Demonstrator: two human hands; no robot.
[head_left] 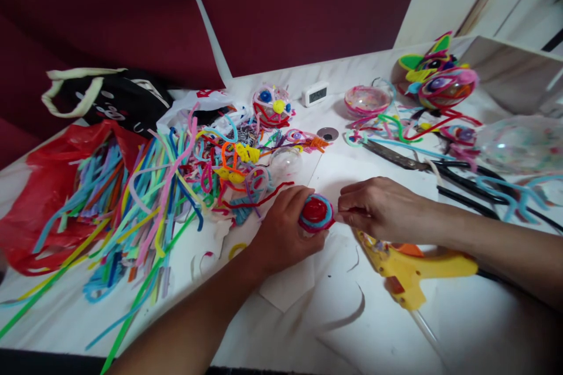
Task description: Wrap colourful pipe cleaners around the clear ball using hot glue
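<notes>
My left hand (281, 224) is wrapped round a small round ornament (315, 214) with a red middle, ringed by light-blue and dark-pink pipe cleaner. Just to its right, my right hand (380, 211) is closed in a pinch close to the ornament's edge. A dark reddish bit shows at those fingertips, too small to name. Below my right hand, a yellow glue gun (416, 272) lies on the white table (303, 328), a clear glue stick poking out of its rear. Beyond that hand rest large scissors (396, 158) with black handles.
Pipe cleaners (153, 205) in many colours spread across the left, some in a red plastic bag (21, 211). At the back stand a black bag (118, 102), a white digital timer (315, 94), decorated balls (272, 104) and a clear bowl (367, 101). A clear plastic dome (523, 143) lies right.
</notes>
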